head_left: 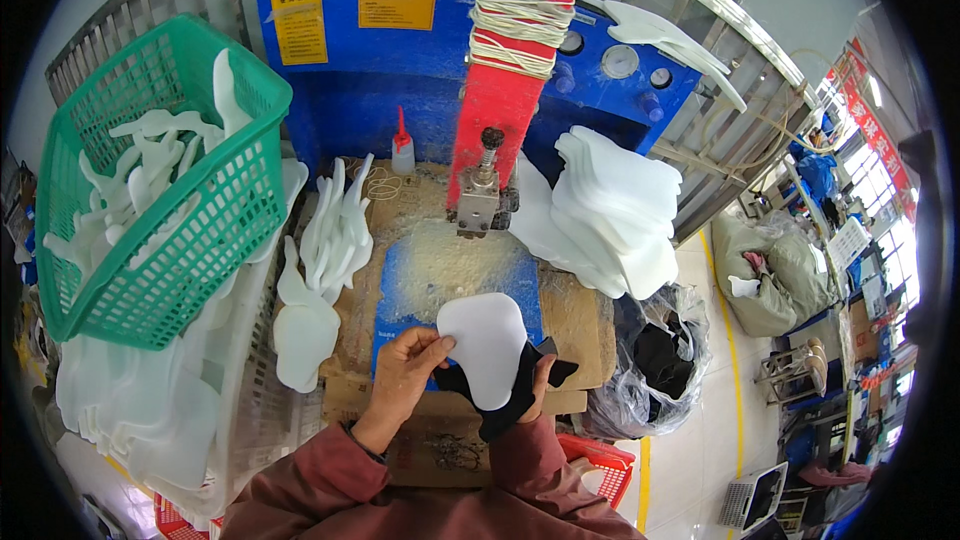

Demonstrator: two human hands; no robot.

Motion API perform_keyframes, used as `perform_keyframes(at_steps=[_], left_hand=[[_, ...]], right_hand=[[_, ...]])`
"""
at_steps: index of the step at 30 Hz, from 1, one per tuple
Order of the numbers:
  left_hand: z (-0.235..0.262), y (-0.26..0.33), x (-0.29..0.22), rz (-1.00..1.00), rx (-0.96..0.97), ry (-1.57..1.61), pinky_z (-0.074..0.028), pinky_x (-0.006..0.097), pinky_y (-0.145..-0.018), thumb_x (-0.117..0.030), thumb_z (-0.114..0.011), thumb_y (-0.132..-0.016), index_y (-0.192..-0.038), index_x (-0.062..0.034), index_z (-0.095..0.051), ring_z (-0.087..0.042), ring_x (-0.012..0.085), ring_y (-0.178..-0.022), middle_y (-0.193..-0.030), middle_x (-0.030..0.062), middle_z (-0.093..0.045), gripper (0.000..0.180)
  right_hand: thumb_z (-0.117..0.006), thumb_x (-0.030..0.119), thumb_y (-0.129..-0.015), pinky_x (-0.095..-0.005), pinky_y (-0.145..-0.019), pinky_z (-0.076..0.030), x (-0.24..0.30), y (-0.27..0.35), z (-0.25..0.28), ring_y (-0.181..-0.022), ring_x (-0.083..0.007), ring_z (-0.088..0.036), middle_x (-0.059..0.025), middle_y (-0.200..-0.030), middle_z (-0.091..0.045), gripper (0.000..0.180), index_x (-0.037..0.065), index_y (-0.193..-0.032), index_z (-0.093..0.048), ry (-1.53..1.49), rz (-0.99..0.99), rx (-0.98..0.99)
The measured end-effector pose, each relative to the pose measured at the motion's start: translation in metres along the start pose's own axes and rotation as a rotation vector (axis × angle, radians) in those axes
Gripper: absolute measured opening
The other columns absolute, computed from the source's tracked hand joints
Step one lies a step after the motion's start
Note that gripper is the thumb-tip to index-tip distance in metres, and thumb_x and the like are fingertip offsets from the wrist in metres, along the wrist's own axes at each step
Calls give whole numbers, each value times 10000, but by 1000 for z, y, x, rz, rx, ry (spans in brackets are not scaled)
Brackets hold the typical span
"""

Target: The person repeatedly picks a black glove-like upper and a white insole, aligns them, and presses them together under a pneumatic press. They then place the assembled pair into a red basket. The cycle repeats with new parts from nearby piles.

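Observation:
A white rounded pad (482, 345), wider at its far end, is held over the front of a machine's work surface. My left hand (402, 380) pinches its left edge between thumb and fingertips. Behind and below the pad shows a black cloth-like piece (512, 408) with pointed flaps. My right hand (540, 387) grips this black piece from the right, thumb on top; its other fingers are hidden underneath. Just beyond the pad lies a blue board (400, 285) strewn with pale dust. Over the board hangs a red machine arm (515, 80) with a metal head (480, 205).
A green basket (165, 240) of white shaped pieces stands at left, above more stacked white sheets (130, 410). White pieces lie left (335, 230) and right (620, 210) of the board. A plastic bag (650, 380) with black pieces sits at right. A red-tipped bottle (402, 152) stands behind.

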State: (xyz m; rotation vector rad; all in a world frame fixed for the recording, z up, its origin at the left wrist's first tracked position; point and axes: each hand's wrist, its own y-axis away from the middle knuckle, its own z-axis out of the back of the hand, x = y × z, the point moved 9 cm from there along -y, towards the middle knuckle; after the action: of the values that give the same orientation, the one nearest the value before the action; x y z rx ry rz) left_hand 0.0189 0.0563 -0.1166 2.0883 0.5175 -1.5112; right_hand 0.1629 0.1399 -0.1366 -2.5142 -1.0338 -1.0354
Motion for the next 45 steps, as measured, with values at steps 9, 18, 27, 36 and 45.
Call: perform_keyframes(at_steps=[9, 18, 27, 36, 45], left_hand=[[-2, -13, -3, -58, -49, -273, -506, 248, -638, -180, -762, -961, -946, 13, -712, -633, 91, -702, -783, 33, -694, 200], [-6, -17, 23, 45, -35, 116, -581, 276, -718, -103, -764, -955, -984, -10, -683, -676, 112, -773, -870, 50, -710, 126], [0, -22, 31, -73, -36, 240, -564, 260, -728, -12, -770, -927, -1055, -55, -627, -667, 106, -801, -921, 41, -703, 197], [2, -16, -24, -171, -113, -334, -523, 309, -932, -66, -667, -998, -1305, -37, -602, -652, 168, -1072, -1153, 73, -697, 315], [-111, 3, -104, -980, 155, -806, -225, 518, -1240, -421, -435, -1065, -1568, -19, -369, -280, 432, -1529, -1648, 236, -308, 648]], right_hand=[[-353, 806, -964, -469, -1098, -461, 5, 1, -11, -1315, -332, -557, -178, -1484, -529, 991, 20, -1567, -357, -91, 29, -64], [-294, 818, -966, -464, -1133, -430, 5, -5, -9, -1347, -335, -529, -178, -1519, -502, 996, 38, -1583, -344, -77, 25, -78], [-443, 662, -1004, -514, -1165, -360, 6, -5, -19, -1299, -295, -569, -125, -1435, -585, 819, 48, -1544, -385, -182, 18, -18], [-296, 763, -1005, -551, -1060, -480, 5, -5, -21, -1380, -342, -489, -133, -1550, -467, 895, 90, -1594, -328, -291, -60, 20], [-466, 520, -1067, -357, -1245, -182, 27, 9, -59, -1482, -198, -286, -81, -1567, -361, 743, -9, -1571, -329, 363, 335, 106]])
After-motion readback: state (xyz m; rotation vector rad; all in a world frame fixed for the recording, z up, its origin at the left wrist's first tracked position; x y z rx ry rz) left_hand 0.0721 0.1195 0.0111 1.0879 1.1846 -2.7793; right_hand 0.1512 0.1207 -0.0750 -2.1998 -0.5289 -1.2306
